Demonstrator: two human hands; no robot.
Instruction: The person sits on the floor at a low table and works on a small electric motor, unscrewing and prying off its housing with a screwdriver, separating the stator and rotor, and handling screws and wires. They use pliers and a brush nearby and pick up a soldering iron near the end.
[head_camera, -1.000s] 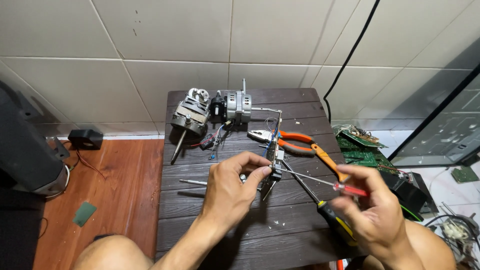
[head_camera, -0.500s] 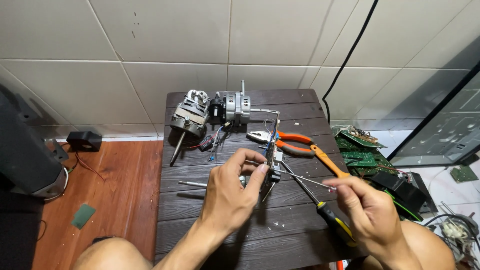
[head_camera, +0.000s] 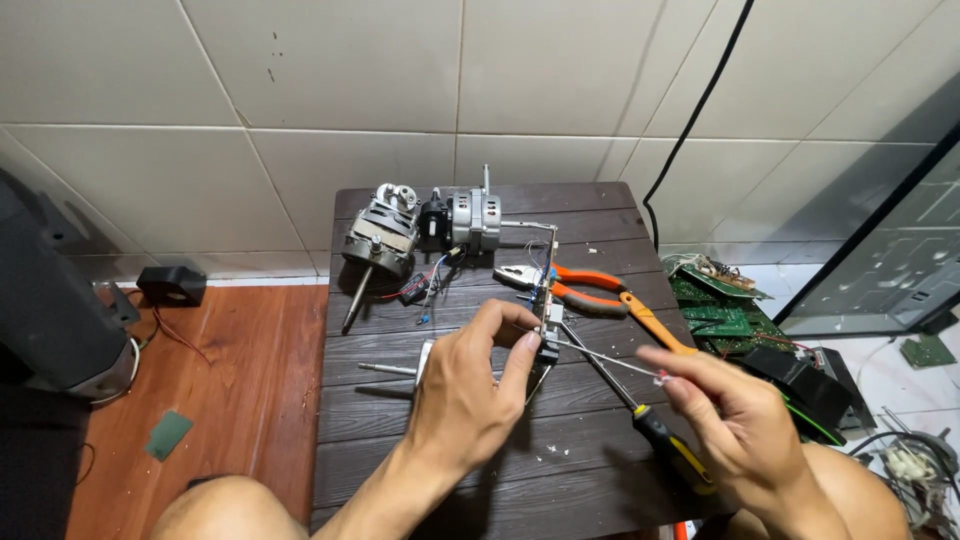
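Left hand (head_camera: 465, 400) pinches small metal bracketed part (head_camera: 546, 318) over dark slatted wooden table (head_camera: 420, 470). Right hand (head_camera: 735, 435) has released the screwdriver; now pinches thin pale wire (head_camera: 600, 357). Yellow-black-handled screwdriver (head_camera: 640, 420) lies on table.

Pliers (head_camera: 600, 292) and 2 motors (head_camera: 420, 228) behind; bare near planks (head_camera: 560, 480).

No packages, labels, signs or lit screens are to be made out anywhere in the frame.
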